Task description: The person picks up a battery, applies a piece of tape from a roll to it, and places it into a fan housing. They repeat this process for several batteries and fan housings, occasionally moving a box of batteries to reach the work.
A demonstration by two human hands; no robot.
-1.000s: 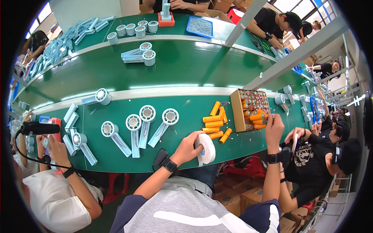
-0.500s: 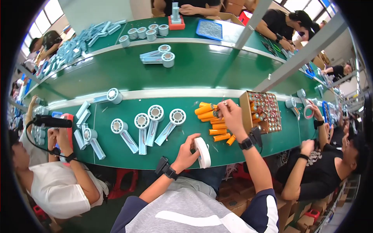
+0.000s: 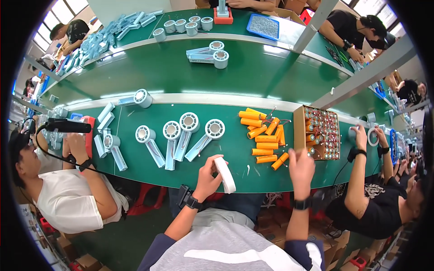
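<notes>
My left hand (image 3: 209, 178) grips a white tape roll (image 3: 225, 175) on edge at the bench's near side, fingers wrapped round its rim. My right hand (image 3: 302, 169) is raised over the near edge, just right of the orange battery cells. It is smeared by motion, so its fingers do not read clearly. The orange battery cells (image 3: 266, 146) lie in a loose heap, some with thin wires sticking out. Behind my right hand stands an open cardboard box (image 3: 299, 131) packed with more cells. Left of the roll lie several light-blue handheld fans (image 3: 190, 122) with round heads.
The green bench (image 3: 235, 110) spreads before me. Blue handle shells (image 3: 106, 118) lie at its left. On the far bench are a heap of blue parts (image 3: 101, 45), round fan heads (image 3: 180, 25) and a blue tray (image 3: 263, 27). Co-workers sit at both sides; a metal post (image 3: 361, 74) slants at right.
My right hand has left the orange cells and moved right and nearer to me. The left hand still holds the tape roll. The whole view has shifted slightly.
</notes>
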